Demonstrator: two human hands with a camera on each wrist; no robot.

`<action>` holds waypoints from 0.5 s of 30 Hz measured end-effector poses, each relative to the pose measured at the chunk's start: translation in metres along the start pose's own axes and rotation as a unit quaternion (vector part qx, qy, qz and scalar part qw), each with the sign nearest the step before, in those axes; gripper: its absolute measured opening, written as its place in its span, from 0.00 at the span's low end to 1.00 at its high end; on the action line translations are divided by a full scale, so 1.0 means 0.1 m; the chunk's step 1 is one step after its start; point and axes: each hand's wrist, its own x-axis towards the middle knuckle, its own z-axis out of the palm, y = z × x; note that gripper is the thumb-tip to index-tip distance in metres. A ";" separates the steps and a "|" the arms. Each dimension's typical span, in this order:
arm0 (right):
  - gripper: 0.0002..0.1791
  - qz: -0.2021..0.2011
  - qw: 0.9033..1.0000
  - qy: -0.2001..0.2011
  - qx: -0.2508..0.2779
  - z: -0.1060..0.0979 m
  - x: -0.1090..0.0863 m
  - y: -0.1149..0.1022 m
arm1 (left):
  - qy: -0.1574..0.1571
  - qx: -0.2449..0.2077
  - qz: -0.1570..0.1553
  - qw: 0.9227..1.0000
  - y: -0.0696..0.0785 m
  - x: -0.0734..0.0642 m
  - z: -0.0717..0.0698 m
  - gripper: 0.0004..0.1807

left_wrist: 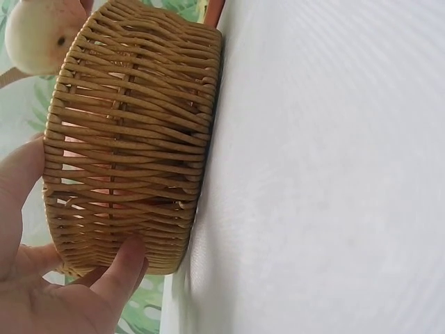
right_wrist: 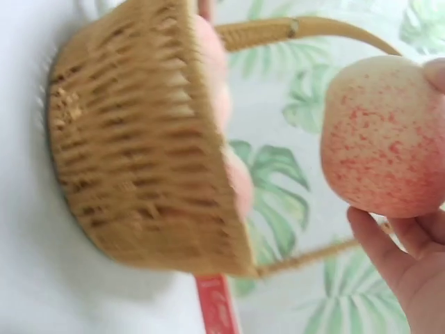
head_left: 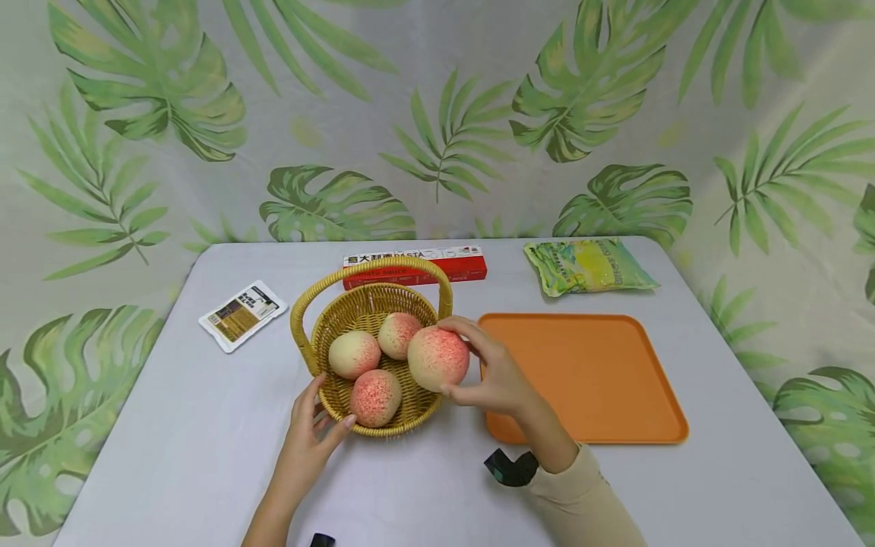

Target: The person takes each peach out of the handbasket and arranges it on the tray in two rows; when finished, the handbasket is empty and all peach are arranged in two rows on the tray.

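White table (head_left: 184, 448); basket (head_left: 393, 431); orange tray (head_left: 581, 380); red box (head_left: 465, 267); green bag (head_left: 591, 267); packet (head_left: 242, 315)

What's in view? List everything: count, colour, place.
Basket: one, tan, centre-left
Peaches: four, cream-pink, three in basket, one held
Box: one, red-white, behind basket
Packet: one, white-brown, left of basket
Bag: one, green-yellow, far right
Tray: one, orange, right of basket
Table: one, white, underneath
Backdrop: one, pale with green leaves, behind
Black items: two, black, near side
Sleeve: one, beige, near right
Left hand: one, gripping basket
Right hand: one, holding peach
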 end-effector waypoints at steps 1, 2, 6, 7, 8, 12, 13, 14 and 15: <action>0.39 0.001 1.000 0.014 0.004 -0.05 -0.01 -0.05 | 0.000 0.000 0.000 1.000 0.00 0.00 0.00 0.45; 0.39 0.007 1.000 0.027 0.004 -0.10 -0.03 -0.11 | 0.000 -0.001 -0.001 1.000 0.00 0.00 0.00 0.45; 0.37 0.051 0.996 0.078 -0.010 -0.30 -0.10 -0.24 | -0.005 -0.001 -0.015 1.000 0.14 -0.02 -0.01 0.44; 0.37 0.067 0.993 0.090 -0.020 -0.34 -0.13 -0.22 | -0.007 -0.001 -0.018 1.000 0.17 -0.02 -0.01 0.44; 0.38 0.080 0.991 0.105 -0.033 -0.39 -0.16 -0.18 | -0.007 -0.003 -0.020 1.000 0.18 -0.02 -0.01 0.44; 0.38 0.136 0.974 0.153 -0.093 -0.53 -0.30 0.15 | -0.006 -0.005 -0.016 1.000 0.09 -0.01 -0.01 0.44; 0.39 0.152 0.969 0.161 -0.106 -0.56 -0.33 0.25 | -0.006 -0.005 -0.014 1.000 0.05 0.00 0.00 0.45; 0.39 0.168 0.964 0.168 -0.117 -0.58 -0.36 0.35 | -0.004 -0.006 -0.013 1.000 0.01 0.01 0.00 0.45; 0.39 0.183 0.960 0.173 -0.125 -0.60 -0.39 0.45 | -0.003 -0.004 -0.011 1.000 -0.01 0.01 0.00 0.45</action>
